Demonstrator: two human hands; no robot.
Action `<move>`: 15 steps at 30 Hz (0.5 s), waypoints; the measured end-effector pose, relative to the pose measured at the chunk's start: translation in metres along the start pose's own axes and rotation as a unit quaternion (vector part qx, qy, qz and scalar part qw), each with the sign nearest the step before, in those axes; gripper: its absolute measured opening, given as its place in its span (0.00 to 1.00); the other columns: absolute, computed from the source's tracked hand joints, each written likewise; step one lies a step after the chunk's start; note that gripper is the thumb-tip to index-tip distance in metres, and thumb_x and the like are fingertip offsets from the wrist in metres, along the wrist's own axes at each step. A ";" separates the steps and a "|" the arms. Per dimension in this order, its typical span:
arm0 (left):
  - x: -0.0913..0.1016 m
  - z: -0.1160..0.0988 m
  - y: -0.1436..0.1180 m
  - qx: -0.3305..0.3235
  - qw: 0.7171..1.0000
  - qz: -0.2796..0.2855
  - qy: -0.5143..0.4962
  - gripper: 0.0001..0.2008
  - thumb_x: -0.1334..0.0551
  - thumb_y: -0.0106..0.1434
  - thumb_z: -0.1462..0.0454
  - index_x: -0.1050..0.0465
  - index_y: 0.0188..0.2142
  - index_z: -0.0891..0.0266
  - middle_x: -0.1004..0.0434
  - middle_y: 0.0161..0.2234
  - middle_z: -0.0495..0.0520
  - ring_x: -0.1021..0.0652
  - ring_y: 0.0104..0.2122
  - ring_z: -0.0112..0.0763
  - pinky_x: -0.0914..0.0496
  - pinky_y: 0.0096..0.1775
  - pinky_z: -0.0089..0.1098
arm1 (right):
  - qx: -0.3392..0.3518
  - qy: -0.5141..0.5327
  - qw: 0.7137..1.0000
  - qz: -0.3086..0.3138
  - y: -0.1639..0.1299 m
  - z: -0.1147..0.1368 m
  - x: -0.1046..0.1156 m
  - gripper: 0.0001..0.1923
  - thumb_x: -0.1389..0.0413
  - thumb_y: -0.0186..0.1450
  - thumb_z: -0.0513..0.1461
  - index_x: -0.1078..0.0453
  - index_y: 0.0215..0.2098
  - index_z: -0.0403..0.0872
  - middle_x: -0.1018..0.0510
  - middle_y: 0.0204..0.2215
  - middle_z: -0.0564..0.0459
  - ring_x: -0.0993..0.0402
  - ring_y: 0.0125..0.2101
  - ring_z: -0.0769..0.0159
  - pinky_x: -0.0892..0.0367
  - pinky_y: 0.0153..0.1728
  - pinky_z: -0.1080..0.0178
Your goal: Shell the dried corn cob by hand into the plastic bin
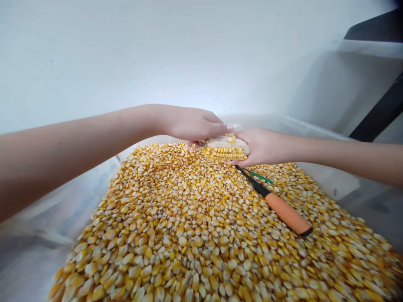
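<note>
A partly stripped corn cob [227,148] is held over the far edge of a big heap of loose yellow corn kernels [201,235]. My right hand [264,147] cups the cob from the right and below. My left hand [192,123] reaches across from the left and lies over the cob's top and left end, thumb against the kernels. Some rows of kernels remain on the cob's lower side; its upper side is bare and pale.
A tool with an orange handle and black shaft [277,203] lies on the kernels below my right hand, a thin green piece [261,176] beside it. The heap fills a clear plastic bin [327,138]. A white wall stands behind; a dark frame [380,113] is at the right.
</note>
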State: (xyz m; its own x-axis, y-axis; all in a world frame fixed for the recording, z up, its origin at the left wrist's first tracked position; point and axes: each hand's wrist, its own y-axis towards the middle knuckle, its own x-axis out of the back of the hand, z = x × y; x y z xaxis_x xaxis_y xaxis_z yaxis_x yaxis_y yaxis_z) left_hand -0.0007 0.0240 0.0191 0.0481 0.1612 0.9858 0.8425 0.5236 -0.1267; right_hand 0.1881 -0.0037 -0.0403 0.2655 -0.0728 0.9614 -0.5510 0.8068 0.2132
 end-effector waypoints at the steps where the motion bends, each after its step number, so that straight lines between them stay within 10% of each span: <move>1: 0.000 0.000 0.000 0.001 1.000 0.014 0.010 0.24 0.57 0.56 0.49 0.35 0.41 0.62 0.31 0.29 0.51 0.31 0.30 0.29 0.38 0.34 0.28 | -0.001 0.000 1.000 0.012 -0.001 0.000 0.000 0.20 0.45 0.48 0.41 0.35 0.40 0.46 0.27 0.30 0.53 0.33 0.28 0.65 0.39 0.28 0.64; 15: -0.002 -0.004 -0.002 -0.027 0.994 0.001 0.104 0.27 0.53 0.53 0.46 0.39 0.44 0.60 0.30 0.34 0.52 0.32 0.31 0.29 0.41 0.33 0.27 | -0.026 0.014 0.999 0.016 0.000 0.004 -0.001 0.20 0.44 0.48 0.47 0.37 0.37 0.47 0.28 0.30 0.54 0.32 0.27 0.65 0.39 0.24 0.64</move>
State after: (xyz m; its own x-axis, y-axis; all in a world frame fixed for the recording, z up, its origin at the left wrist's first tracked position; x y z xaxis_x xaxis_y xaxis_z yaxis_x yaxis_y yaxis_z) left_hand -0.0005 0.0190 0.0174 0.1555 -0.0167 0.9877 0.8699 0.4762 -0.1289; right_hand 0.1846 -0.0063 -0.0404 0.2715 -0.0307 0.9619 -0.5175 0.8381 0.1728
